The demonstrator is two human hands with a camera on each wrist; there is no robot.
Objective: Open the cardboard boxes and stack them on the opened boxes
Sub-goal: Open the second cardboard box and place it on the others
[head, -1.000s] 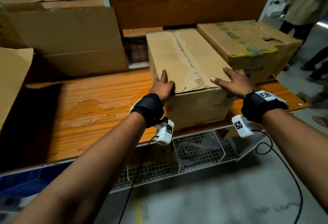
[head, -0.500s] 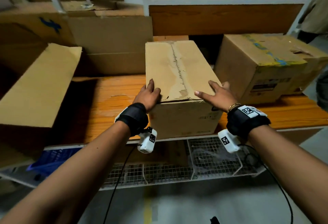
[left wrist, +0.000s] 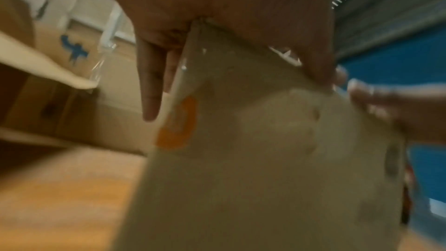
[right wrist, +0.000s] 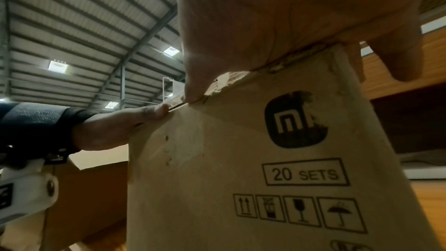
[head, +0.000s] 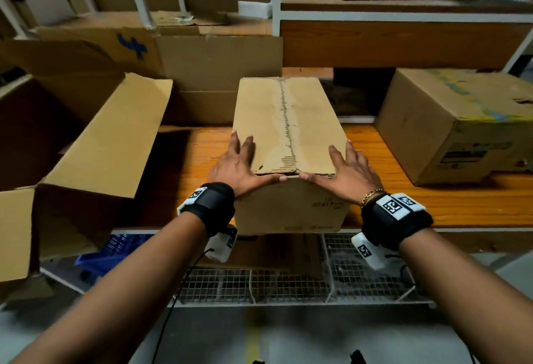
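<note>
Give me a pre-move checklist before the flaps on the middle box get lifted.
1. Both hands on box: ok; left hand, right hand at near top corners.
2. Thumbs at flap edge: ok, along the front top edge.
3. Centre seam free of tape: cannot tell; torn remnants only.
4. Box seated on shelf: ok.
5. Side room for flaps: ok; gaps to open box and right box.
6. Contents: cannot tell.

box [head: 288, 138] pulled nearer the shelf edge, hands flattened on top
</note>
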